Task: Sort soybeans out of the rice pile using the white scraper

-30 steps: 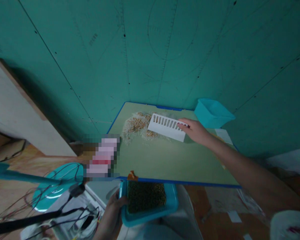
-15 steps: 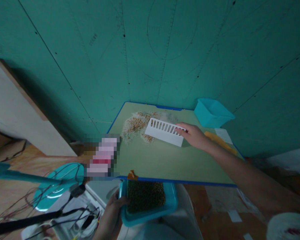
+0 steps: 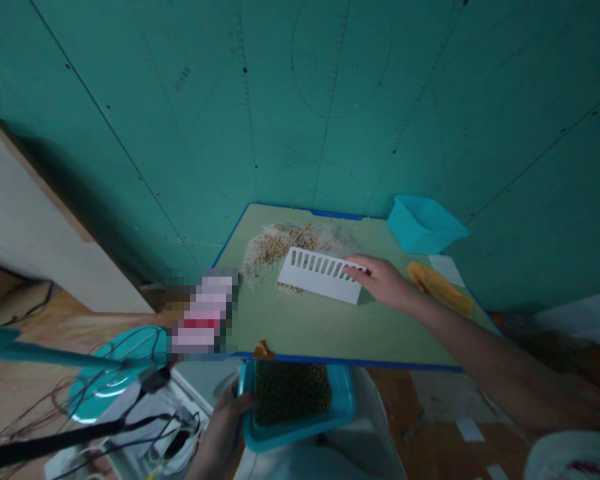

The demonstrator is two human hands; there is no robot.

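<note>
My right hand [image 3: 377, 277] grips the right end of a white slotted plastic piece [image 3: 320, 280], which stands tilted on the pale green tabletop [image 3: 370, 340]. Beyond its upper edge lies a spread of tan beans [image 3: 275, 243] mixed with fine whitish grains [image 3: 253, 270]. A few beans show along its lower left edge. Below the table's front edge, my left hand [image 3: 233, 407] holds a blue plastic tub [image 3: 300, 433] by its left rim, with fingers closed on it. Inside the tub is a mass of small dark green beans [image 3: 290, 393], with some paler ones at the right.
A turquoise bin [image 3: 425, 227] stands at the table's back right, near a yellow cloth [image 3: 440, 287] and white paper [image 3: 447, 273]. Orange tape [image 3: 264, 351] sticks to the front edge. Left of the table are a turquoise stool [image 3: 115, 367] and tangled cables. A green wall [image 3: 320, 133] rises behind.
My right hand has drawn the white slotted piece toward me and slightly left, with a few beans at its lower edge. My left hand and the tub have stayed in place.
</note>
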